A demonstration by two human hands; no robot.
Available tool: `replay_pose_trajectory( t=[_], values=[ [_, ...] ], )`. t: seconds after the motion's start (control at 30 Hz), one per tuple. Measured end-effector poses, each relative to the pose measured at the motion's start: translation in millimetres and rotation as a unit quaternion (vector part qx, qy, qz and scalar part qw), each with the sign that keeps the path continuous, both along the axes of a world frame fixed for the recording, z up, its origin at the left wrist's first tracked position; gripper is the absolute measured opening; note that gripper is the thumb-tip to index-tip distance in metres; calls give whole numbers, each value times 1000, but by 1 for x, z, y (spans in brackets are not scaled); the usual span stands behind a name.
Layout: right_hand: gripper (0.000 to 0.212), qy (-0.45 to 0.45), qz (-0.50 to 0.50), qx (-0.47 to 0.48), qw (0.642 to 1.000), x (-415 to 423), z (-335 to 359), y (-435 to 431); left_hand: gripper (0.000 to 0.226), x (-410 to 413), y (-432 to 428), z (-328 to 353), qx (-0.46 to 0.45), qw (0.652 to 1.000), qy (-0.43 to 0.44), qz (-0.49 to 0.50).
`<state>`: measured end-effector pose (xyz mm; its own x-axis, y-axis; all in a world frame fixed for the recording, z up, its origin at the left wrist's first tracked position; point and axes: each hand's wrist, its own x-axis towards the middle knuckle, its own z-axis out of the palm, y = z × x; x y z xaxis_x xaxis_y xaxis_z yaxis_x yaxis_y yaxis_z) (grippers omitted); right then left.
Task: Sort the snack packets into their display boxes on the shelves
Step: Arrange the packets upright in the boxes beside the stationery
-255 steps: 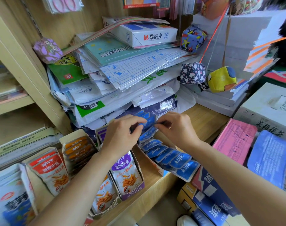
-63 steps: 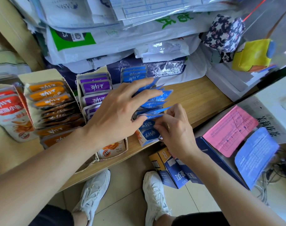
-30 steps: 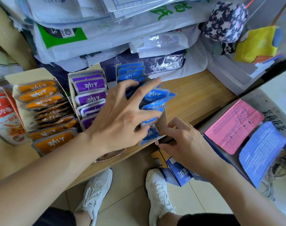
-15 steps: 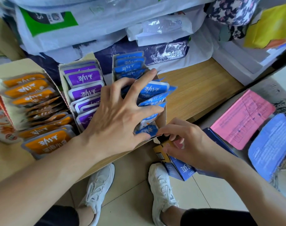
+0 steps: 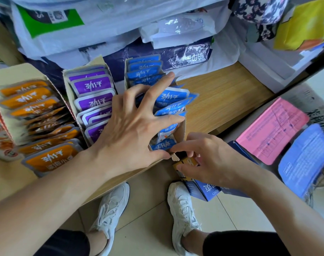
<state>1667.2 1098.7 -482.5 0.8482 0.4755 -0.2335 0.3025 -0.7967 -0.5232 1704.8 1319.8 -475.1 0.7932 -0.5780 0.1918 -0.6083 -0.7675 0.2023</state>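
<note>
Blue snack packets point(image 5: 168, 97) standing on edge in the rightmost cardboard display box point(image 5: 181, 132), at the front lip of the wooden shelf point(image 5: 222, 100). Tidy at the back of the row, fanned and leaning at the middle. Pressed back by the left grip point(image 5: 131, 126), fingers straight and spread wide over the tops, thumb down at the box's front corner. Met there by the right grip point(image 5: 207, 159), fingers curled, one fingertip against the lower edge of the front packet point(image 5: 163, 145); cannot tell whether pinching that packet, the torn cardboard edge, or nothing.

Lower halves of all packets sunk out of sight in their boxes. Middle of the blue row and part of the purple packets point(image 5: 92, 85) covered by the left grip. Orange packets point(image 5: 28, 98) farther left, with a red pack beyond cut off by the frame. Wrapped paper stack point(image 5: 120, 30) behind, cut off at the top.

Compared with two seconds back: no loose packet in the right grip, row more upright inside the box. Compared with half a second back: nearly the same hold.

Bare wood open to the right of the blue box. Purple box just beside it on the left. Below the shelf lip, tiled floor, white shoes point(image 5: 111, 206) and blue cartons point(image 5: 209, 189).
</note>
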Motion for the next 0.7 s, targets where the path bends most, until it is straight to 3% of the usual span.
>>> replay_pose_trajectory(
  t=[0.1,0.43,0.57,0.7],
  values=[
    [43,-21,1,-1,1000,-4,1,0,75,0,0,0,-1,1000,-1,0],
    [42,-97,54,-95,989,-10,2,4,72,-1,2,1,-2,1000,-6,2],
    [39,-88,62,-85,991,-7,-1,3,72,0,1,1,-1,1000,-6,-1],
    [42,-58,30,-15,998,-7,4,-1,77,1,2,1,-11,1000,-11,4]
  ],
)
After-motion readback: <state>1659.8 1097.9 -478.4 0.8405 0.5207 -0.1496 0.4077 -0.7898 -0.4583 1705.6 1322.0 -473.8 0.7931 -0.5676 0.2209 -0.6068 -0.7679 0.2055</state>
